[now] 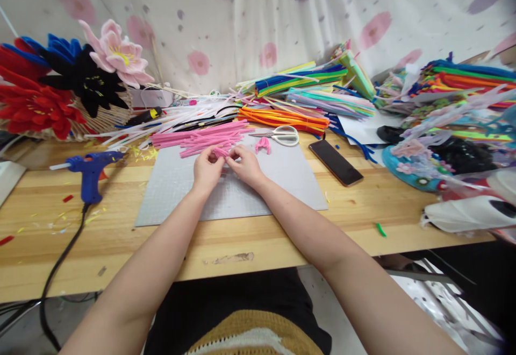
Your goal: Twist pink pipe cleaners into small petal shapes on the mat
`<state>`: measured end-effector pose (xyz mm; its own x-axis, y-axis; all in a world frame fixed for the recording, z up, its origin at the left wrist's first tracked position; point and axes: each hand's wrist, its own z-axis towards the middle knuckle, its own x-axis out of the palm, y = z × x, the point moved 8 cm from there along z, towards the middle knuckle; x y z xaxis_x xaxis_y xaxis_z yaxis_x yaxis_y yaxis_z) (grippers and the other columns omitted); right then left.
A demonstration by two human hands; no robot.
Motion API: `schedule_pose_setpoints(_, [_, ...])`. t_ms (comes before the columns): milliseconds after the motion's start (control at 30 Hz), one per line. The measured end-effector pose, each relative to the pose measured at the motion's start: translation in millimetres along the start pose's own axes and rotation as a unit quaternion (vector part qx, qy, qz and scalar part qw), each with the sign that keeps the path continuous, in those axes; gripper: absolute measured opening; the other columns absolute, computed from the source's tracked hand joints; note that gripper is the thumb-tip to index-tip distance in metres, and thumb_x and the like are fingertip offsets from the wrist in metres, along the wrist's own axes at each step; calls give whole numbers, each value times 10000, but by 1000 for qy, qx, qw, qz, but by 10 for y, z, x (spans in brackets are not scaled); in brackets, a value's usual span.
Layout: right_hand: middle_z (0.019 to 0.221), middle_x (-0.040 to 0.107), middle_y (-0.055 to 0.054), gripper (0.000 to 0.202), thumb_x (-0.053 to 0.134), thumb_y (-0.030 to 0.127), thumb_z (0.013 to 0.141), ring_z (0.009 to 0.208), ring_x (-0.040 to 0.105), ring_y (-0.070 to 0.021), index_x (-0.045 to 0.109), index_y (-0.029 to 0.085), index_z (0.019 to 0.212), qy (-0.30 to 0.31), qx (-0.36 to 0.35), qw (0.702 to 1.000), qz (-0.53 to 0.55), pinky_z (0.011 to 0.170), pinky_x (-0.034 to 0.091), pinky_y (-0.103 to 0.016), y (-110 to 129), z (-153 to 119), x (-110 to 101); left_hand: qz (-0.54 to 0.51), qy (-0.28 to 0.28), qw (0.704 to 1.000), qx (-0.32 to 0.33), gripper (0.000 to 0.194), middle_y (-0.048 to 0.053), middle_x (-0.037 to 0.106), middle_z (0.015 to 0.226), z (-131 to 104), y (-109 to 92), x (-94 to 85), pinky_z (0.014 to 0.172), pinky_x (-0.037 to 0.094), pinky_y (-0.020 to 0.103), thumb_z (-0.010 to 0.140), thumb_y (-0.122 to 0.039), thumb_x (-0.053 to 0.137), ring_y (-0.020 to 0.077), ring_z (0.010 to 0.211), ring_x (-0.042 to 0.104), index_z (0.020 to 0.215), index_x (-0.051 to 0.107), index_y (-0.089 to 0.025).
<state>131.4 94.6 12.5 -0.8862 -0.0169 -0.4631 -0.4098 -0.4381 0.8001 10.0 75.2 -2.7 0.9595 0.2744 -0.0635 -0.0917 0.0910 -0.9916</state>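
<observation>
Pink fuzzy stem [220, 151] between fingers [235, 165]

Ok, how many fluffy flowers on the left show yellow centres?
3: a pink flower rightmost, a black flower in the middle, a red flower leftmost. Others may be hidden behind.

The grey mat [290, 191] seems gridded, its stems [209, 138] pink, the glue gun [92, 177] blue.
</observation>
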Motion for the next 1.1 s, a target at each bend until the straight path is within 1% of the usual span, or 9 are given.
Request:
schedule_pose_setpoints(100, [749,547,-20,99,523,212,743,727,516,-146,505,192,648,-9,2,1000,-12,720,438,-292,-2,-9,-12,15,-11,1000,12,353,-26,582,665,8,21,-15,462,470,205,616,-160,577,96,533,521,958,650,-204])
schedule_pose_setpoints(167, [754,548,-24,104,526,214,745,729,519,-148,502,191,647,-10,3,1000,-16,725,436,-293,-1,-14,-16,21,-14,1000,10,371,-26,577,662,6,32,-20,454,467,202,621,-154,570,96,529,517,980,650,-206])
schedule_pose_setpoints(333, [757,553,-27,106,525,218,753,726,525,-145,507,183,655,5,4,1000,-6,722,430,-282,8,-11,-2,31,-16,999,23,359,-17,590,679,8,21,-27,464,473,207,624,-157,574,106,558,534,972,654,-198])
schedule_pose_setpoints(500, [741,545,-12,117,532,224,752,678,509,-123,496,180,649,23,19,999,16,685,426,-261,-28,15,30,-38,7,999,30,294,14,639,803,26,10,7,525,503,213,633,-199,607,128,694,596,924,638,-183])
schedule_pose_setpoints(600, [735,541,-8,124,528,234,756,682,511,-125,496,183,648,24,17,999,18,691,428,-266,-40,16,41,-60,4,998,15,273,14,639,790,27,2,3,543,512,221,615,-216,637,122,676,597,884,629,-173])
schedule_pose_setpoints(733, [746,549,-21,107,519,218,750,706,520,-139,496,188,650,-1,3,1000,-1,710,432,-281,-26,-4,5,-55,3,998,-18,220,10,630,720,18,22,3,515,513,235,594,-203,637,115,597,578,810,628,-162])
schedule_pose_setpoints(900, [777,575,-28,91,527,225,750,721,532,-144,528,190,666,9,0,1000,-4,717,441,-285,-26,-9,18,14,-21,1000,6,208,-15,589,637,18,6,-44,468,471,196,585,-167,603,100,548,542,787,652,-174])
schedule_pose_setpoints(967, [776,577,-22,90,542,235,747,703,534,-135,543,185,671,21,11,1000,5,713,441,-280,-53,2,36,17,-22,1000,9,228,-18,582,631,17,2,-51,477,481,205,592,-176,604,102,548,540,815,654,-173])
schedule_pose_setpoints(1100, [753,570,-13,111,561,245,746,671,529,-120,549,174,662,25,37,999,22,700,438,-273,-113,24,47,-6,-13,1000,13,272,5,618,725,-2,-51,-42,508,510,228,598,-203,628,109,596,558,867,640,-163])
